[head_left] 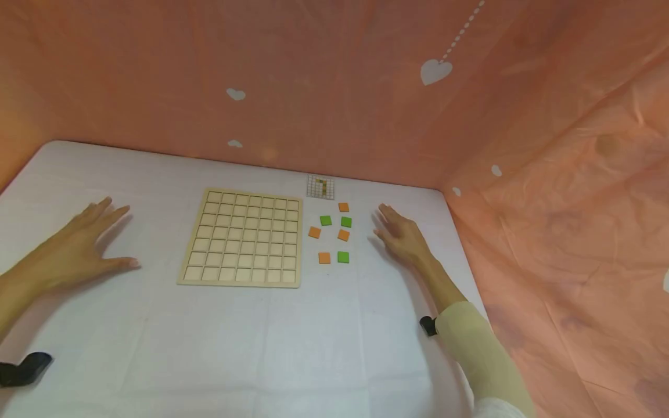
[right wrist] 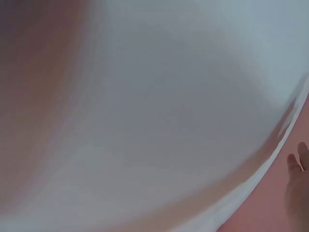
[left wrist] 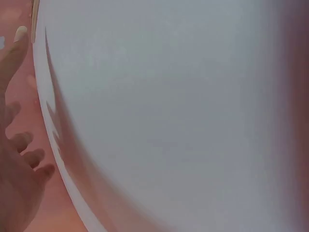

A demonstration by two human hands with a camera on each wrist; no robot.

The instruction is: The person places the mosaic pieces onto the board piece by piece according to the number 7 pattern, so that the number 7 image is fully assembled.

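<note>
A pale wooden grid board point(head_left: 239, 238) with bare square cells lies on the white table between the two hands. To its right are scattered flat square tiles, several orange point(head_left: 324, 258) and three green point(head_left: 342, 257). Behind the tiles lies a small card point(head_left: 320, 187) printed with a grid and a few coloured squares. My left hand point(head_left: 86, 247) is left of the board with its fingers spread, holding nothing; it also shows in the left wrist view. Right of the tiles, my right hand point(head_left: 402, 235) has its fingers extended and holds nothing.
The white tabletop point(head_left: 225, 342) has rounded back corners. An orange cloth point(head_left: 324, 87) with white hearts hangs behind it and along the right side. Black pieces show by each wrist, one near the left forearm point(head_left: 26, 370) and another at the right sleeve point(head_left: 481, 354).
</note>
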